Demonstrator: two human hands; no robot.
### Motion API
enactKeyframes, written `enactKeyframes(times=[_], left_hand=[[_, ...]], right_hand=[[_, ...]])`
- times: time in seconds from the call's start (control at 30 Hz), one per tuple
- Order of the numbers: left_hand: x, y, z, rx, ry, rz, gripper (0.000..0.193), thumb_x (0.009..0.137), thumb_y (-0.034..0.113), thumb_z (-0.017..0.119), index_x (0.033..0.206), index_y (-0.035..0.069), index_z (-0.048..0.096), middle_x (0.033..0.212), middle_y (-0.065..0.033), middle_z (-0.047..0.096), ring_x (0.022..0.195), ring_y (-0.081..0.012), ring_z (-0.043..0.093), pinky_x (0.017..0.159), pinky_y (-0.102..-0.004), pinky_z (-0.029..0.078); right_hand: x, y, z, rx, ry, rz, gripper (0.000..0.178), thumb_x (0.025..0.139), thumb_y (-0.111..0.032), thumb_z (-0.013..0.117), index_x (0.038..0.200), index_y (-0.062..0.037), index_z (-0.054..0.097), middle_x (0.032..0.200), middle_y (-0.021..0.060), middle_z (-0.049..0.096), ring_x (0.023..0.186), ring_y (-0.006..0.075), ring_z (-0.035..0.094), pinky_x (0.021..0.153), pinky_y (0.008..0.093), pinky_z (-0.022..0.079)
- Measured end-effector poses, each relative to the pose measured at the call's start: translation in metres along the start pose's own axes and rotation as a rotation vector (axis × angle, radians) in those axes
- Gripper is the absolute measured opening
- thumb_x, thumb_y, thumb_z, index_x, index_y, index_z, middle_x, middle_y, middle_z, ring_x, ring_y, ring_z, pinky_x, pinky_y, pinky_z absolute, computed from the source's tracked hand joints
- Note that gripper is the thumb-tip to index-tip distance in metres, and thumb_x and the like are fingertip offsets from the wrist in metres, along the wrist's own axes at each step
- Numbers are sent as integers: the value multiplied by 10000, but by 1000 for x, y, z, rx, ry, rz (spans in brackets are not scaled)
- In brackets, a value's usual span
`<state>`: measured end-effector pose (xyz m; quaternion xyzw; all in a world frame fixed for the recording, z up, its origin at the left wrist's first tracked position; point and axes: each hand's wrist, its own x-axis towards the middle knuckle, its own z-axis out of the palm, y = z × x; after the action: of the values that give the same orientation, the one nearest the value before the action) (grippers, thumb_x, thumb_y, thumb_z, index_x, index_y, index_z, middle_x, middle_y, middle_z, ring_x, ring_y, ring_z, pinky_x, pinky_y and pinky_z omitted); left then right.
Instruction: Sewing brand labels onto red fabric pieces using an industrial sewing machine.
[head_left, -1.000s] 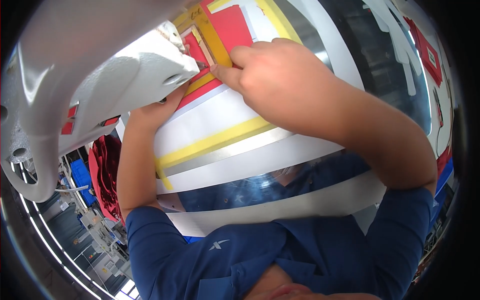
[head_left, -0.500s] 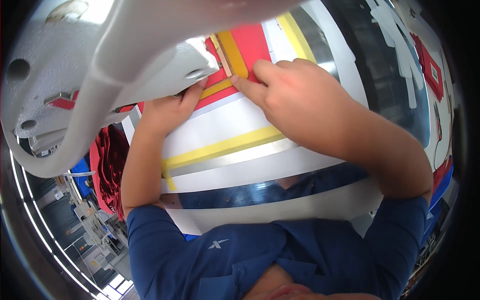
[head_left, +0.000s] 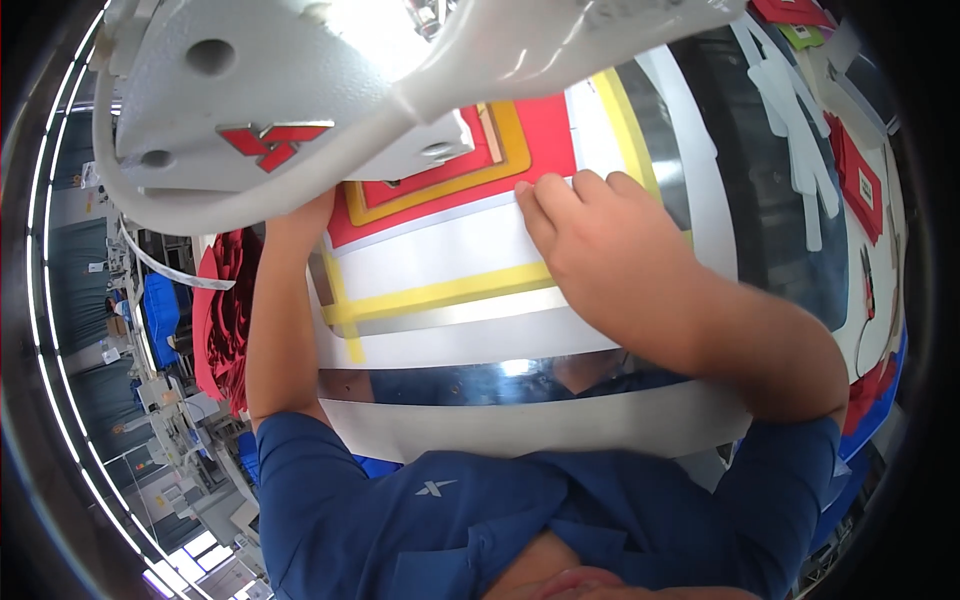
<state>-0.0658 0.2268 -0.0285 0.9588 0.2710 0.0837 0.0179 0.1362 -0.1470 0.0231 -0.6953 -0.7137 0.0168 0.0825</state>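
Observation:
A red fabric piece lies on a white sheet with a yellow frame on top of it, partly under the white head of a sewing machine. At the left edge of the fabric is my left hand; its fingers are hidden behind the machine head. My right hand rests over the near right corner of the fabric. Its fingers are bent and drawn together, the tips at the fabric's edge, and whatever lies between them is hidden.
Yellow tape borders the white sheet. Dark red cloth is heaped at the left. White strips, red pieces and a small red-handled tool lie at the right. A pale cable loops across the machine head.
My right hand has come off the frame's corner to the fabric's near right corner. The left fingers have slipped out of sight behind the machine head. The whole view has shifted.

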Motion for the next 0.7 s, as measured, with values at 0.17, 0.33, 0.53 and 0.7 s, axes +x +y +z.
enactKeyframes(times=[0.17, 0.33, 0.53, 0.7], left_hand=[[-4, 29, -12, -74, -172, -109, 442, 1075, 378, 607, 1438, 131, 659, 1396, -192, 709, 1317, -387, 652, 1029, -465, 548], [13, 46, 1, -58, -239, -121, 424, 1066, 333, 588, 1438, 146, 667, 1414, -199, 701, 1357, -403, 628, 1090, -481, 517], [13, 75, 8, -72, 68, 176, 274, 953, 106, 734, 1220, 53, 766, 1227, -172, 768, 1204, -389, 702, 1033, -482, 543], [-1, 117, 6, -452, 132, 21, 301, 953, 81, 764, 1246, 15, 742, 1228, -165, 768, 1161, -334, 719, 1013, -426, 545]], right_hand=[[-9, -18, -18, -58, -225, -138, 411, 834, -199, 745, 1174, 31, 728, 1044, 91, 597, 941, 213, 572, 771, 335, 427], [-11, -30, 7, -84, -35, -205, 242, 834, -190, 748, 1013, -28, 766, 947, 59, 594, 908, 203, 579, 771, 333, 432], [0, -23, 22, -42, 108, -283, 105, 850, -172, 740, 895, -84, 776, 870, 22, 606, 869, 187, 590, 765, 323, 436], [1, -22, 27, -51, 135, -269, 89, 852, -176, 742, 879, -100, 779, 849, 4, 608, 862, 176, 597, 763, 322, 441]])
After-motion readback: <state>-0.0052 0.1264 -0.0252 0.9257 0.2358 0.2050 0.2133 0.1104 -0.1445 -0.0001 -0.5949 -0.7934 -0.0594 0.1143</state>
